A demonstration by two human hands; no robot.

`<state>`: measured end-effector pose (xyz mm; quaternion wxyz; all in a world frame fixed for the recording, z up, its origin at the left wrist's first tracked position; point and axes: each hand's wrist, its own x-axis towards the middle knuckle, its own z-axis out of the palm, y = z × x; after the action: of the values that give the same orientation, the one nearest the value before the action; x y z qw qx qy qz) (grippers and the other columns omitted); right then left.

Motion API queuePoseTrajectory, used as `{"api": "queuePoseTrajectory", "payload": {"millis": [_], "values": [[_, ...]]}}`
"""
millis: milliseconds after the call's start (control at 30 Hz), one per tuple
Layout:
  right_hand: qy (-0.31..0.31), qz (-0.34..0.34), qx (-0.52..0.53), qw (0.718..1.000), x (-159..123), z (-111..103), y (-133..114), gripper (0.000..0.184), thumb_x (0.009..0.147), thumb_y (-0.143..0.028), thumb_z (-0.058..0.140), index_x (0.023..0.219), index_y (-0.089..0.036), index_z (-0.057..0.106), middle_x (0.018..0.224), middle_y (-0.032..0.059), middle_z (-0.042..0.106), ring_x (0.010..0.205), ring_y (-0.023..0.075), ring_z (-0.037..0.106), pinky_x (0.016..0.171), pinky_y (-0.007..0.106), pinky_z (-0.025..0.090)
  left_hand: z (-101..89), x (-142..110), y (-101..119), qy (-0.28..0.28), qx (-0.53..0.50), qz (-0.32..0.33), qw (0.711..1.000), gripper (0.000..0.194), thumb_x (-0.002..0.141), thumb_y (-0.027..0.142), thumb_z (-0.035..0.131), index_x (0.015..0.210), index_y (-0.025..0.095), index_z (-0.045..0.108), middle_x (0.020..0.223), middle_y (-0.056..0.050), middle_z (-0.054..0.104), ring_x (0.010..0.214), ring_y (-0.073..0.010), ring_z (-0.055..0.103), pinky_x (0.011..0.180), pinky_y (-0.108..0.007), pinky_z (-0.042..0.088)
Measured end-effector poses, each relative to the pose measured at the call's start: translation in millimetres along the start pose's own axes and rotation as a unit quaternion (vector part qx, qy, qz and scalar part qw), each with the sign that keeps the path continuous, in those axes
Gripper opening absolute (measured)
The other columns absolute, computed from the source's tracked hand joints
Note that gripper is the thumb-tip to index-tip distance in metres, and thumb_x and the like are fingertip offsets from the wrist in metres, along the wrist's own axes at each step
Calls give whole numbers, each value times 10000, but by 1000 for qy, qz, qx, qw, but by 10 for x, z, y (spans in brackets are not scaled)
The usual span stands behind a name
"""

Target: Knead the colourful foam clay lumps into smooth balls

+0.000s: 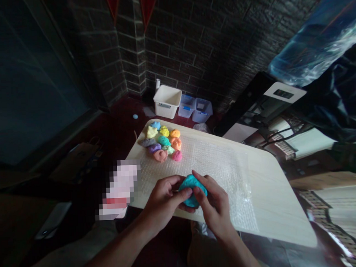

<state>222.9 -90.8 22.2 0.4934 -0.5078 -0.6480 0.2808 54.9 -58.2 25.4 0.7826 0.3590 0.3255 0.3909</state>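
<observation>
A turquoise lump of modelling clay (189,183) is held between both hands over the near edge of the table. My left hand (168,193) is closed around its left side, with the thumb pressed on the front. On the right side my right hand (214,197) grips it, thumb on the front and index finger along the top. Beyond the hands, several clay lumps in different colours sit in a cluster, among them a pink lump (177,156), a green lump (164,140) and a brownish-pink lump (160,155).
Bubble wrap (215,175) covers much of the pale table (275,192). On the floor behind stand a white basket (167,104) and two clear plastic bins, one of them a bluish bin (202,110). A pixelated pink item (121,187) is at the table's left edge.
</observation>
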Motion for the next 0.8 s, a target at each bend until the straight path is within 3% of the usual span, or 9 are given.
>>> {"api": "queuePoseTrajectory", "payload": {"millis": [233,433,600,733,800], "values": [[14,14,1,1000,-62,26,1,441,997,-325,688,1437,-305,668,1194,80,778,995,250,722,852,388,582,-24,24,35,-15,-1,2,1000,326,819,400,860,965,119,779,875,-78,756,733,-191,720,619,-297,641],[-4,24,-10,1000,-78,-5,35,344,992,-377,683,1306,-257,758,1141,103,803,970,271,745,845,404,595,-16,-10,72,-13,24,-27,999,391,792,448,878,969,116,776,819,-77,756,686,-193,725,594,-297,636],[-28,26,-16,999,-32,-61,4,350,991,-390,675,1308,-259,750,1089,90,800,932,257,742,806,380,600,-28,7,85,-54,39,-33,997,396,809,470,866,954,113,780,809,-84,763,657,-183,730,576,-266,615],[-79,38,16,996,9,-88,-31,282,1017,-378,638,1221,-236,771,1034,81,811,921,250,757,785,354,607,-30,-19,74,-44,28,-59,997,392,766,447,906,957,128,783,842,-76,773,686,-192,743,612,-293,636],[-74,47,24,996,21,-82,-38,259,1021,-383,635,1165,-228,785,1001,79,811,902,243,757,767,343,606,-34,-25,60,-39,31,-63,997,396,749,434,918,965,130,787,850,-76,773,695,-198,741,606,-303,636]]}}
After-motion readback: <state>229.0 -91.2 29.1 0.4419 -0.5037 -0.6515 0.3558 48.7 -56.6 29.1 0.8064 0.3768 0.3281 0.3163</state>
